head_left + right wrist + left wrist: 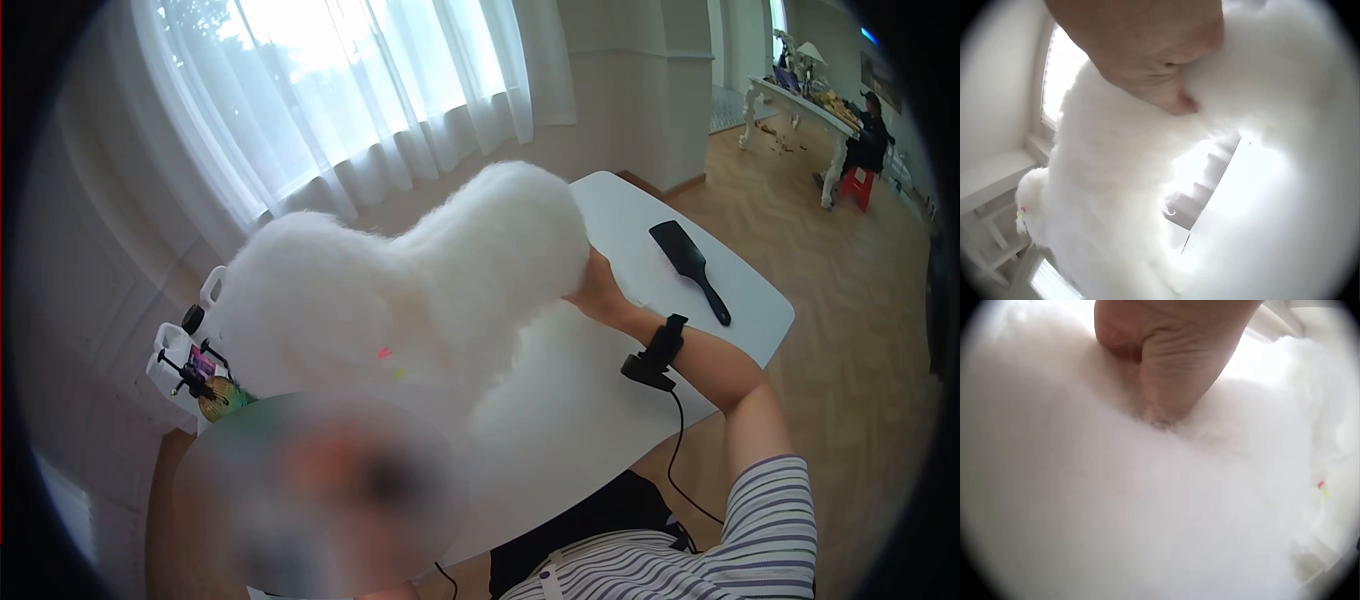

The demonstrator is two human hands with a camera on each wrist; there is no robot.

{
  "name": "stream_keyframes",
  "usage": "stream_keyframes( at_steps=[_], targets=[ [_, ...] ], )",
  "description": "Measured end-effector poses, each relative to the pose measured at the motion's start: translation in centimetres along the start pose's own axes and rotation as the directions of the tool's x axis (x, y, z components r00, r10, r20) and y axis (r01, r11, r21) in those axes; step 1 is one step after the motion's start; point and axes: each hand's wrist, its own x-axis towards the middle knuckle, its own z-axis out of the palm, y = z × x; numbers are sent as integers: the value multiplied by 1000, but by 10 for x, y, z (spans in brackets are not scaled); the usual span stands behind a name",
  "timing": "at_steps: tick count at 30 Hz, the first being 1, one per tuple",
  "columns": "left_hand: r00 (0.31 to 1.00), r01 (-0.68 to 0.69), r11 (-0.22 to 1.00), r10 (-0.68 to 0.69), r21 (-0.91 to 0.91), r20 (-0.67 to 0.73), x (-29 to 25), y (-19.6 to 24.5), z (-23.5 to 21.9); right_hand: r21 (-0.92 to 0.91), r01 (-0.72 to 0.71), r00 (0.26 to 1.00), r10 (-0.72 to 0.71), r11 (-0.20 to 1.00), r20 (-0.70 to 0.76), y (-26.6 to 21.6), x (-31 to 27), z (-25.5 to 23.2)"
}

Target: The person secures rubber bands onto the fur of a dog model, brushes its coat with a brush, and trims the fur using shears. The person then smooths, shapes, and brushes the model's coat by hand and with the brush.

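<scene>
A large white fluffy body, which looks like a long-haired dog, stands over the table in the head view, its face not showing. Small pink and yellow-green bits sit in its fur. My right hand rests against the right end of the fur. In the right wrist view, the thumb of that hand presses into the coat while the other fingers are hidden. My left hand reaches down into thick fur in the left wrist view, its fingertips buried. A blurred area covers the lower left of the head view.
On the white table, right of the fur, lies a black paddle brush. White bottles and black-handled tools cluster at the left. A cable hangs from the right wrist camera. Far right, a person sits at another table.
</scene>
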Motion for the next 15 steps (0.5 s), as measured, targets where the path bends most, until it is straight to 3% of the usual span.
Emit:
stream_keyframes(
  at_steps=[1, 3, 6, 8, 9, 10, 11, 15],
  targets=[
    [1000, -11, 1000, 11, 19, 29, 46, 8, -3, -4, -15, 1000, 15, 1000, -26, 1, 4, 2],
    [996, -28, 998, 23, 57, 82, 50, 11, -7, 42, 10, 1000, -11, 999, 25, 6, 13, 10],
    [990, -43, 991, 25, 125, 141, 24, 14, -11, 70, 49, 998, -51, 996, 25, 14, 25, 24],
    [986, -39, 985, 10, 170, 166, 34, 15, -14, 87, 51, 998, -54, 995, 32, 15, 34, 35],
    [985, -34, 981, 0, 191, 175, -24, 29, -21, 103, 55, 997, -61, 993, 53, 16, 39, 42],
    [983, -28, 977, -12, 213, 183, -3, 13, -12, 105, 57, 997, -62, 993, 46, 17, 45, 48],
    [981, -21, 972, -25, 233, 191, -15, 12, -12, 107, 14, 997, -22, 994, 79, 21, 50, 55],
    [972, 10, 948, -83, 317, 219, 0, 29, -14, 135, -24, 998, 14, 991, 69, 25, 72, 86]
  ],
)
